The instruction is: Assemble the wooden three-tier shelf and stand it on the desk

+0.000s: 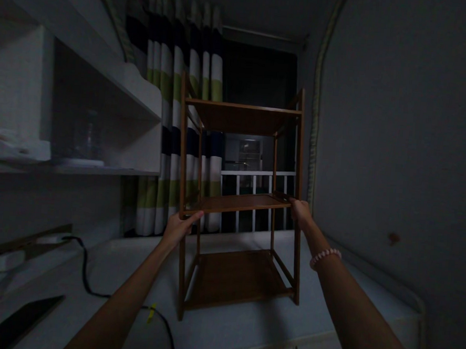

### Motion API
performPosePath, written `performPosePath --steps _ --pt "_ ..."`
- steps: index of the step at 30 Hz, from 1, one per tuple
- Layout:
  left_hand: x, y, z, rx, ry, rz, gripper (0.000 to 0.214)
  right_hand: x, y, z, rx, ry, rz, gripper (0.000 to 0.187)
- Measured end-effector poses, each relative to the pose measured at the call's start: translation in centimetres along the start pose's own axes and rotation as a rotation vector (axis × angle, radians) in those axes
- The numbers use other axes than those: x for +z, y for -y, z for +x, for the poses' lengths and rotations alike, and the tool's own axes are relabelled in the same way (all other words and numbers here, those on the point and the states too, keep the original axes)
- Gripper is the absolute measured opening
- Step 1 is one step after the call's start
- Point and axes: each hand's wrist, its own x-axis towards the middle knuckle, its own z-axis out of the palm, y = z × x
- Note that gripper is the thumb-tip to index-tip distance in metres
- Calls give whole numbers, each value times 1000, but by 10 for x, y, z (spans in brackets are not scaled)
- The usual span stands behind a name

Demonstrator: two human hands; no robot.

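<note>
A brown wooden rack (237, 203) with three shelves stands upright in the middle of a pale desk top (247, 328). My left hand (180, 226) is closed around the front left post at the level of the middle shelf. My right hand (301, 210) grips the front right post at the same height; a beaded bracelet (325, 256) sits on that wrist. The rack's shelves hold nothing. Whether its feet rest on the surface or hang just above it is unclear in the dim light.
A black cable (88, 281) runs across the desk from the left wall. A dark flat object (18, 322) lies at the lower left. White wall shelves (99, 161) on the left hold a glass item. Striped curtains (181, 113), a dark window and a white railing (255, 197) are behind. A bare wall stands on the right.
</note>
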Motion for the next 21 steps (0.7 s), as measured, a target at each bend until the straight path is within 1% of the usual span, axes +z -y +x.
performPosePath --steps 4,8,11,17,21 --pt "0 -2 0 -39 39 -52 45 1 2 -2 22 -35 -6 23" --pt "-3 -4 6 -78 128 -80 43 2 4 -4 27 -41 -9 22" --pt "-8 -7 11 -93 184 -60 40 2 4 -5 28 -40 -8 22" --pt "-8 -15 16 -42 247 -69 41 1 6 -6 34 -37 -5 22" --pt "-7 -19 15 -9 255 -86 43 1 7 -8 41 -29 -4 24"
